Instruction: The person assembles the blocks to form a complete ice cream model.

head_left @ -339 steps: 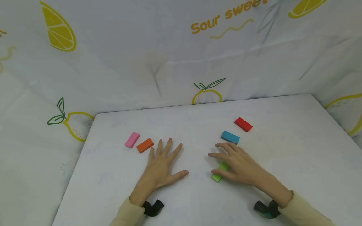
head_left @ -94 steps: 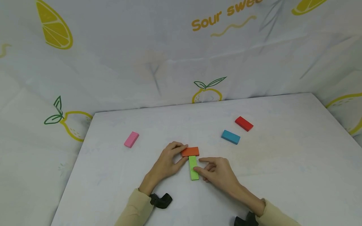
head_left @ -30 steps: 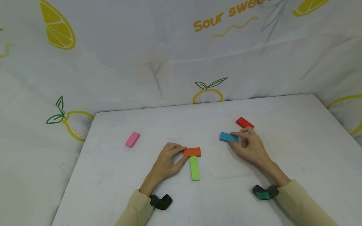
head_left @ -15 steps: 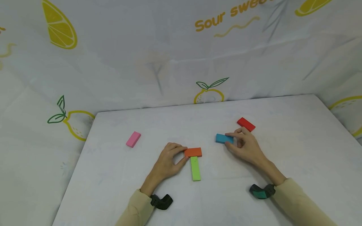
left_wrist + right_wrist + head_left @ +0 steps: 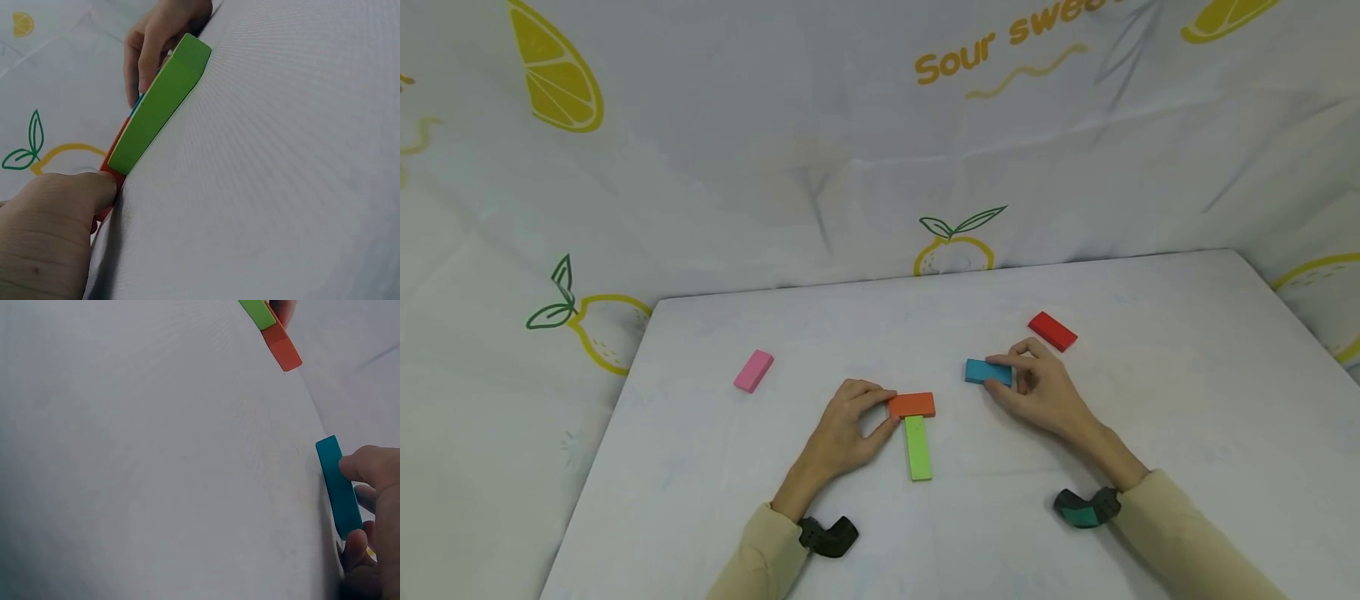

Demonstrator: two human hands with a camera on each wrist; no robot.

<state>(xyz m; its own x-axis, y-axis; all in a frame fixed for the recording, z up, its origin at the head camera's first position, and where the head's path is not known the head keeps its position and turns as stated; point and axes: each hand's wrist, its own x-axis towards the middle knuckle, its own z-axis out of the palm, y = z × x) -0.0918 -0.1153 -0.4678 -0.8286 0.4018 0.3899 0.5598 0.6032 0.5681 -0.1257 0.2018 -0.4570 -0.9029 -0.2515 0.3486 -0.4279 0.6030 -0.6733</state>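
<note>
My left hand pinches the left end of an orange block between thumb and index finger. Lengthwise below it, a light green block meets the orange one's near long side, so the pair forms a T. To the right, my right hand holds a blue block by its right end, thumb on the near side and index finger on the far side. The right wrist view shows the blue block low over the white surface, apart from the orange block.
A pink block lies at the left of the white table. Behind my right hand lies a red block. A white cloth with lemon prints hangs beyond the table's far edge.
The right hand went from the green block to the blue one and has brought it leftward, toward the orange block. Earlier, the left hand brought the orange block from the left to the green one.
</note>
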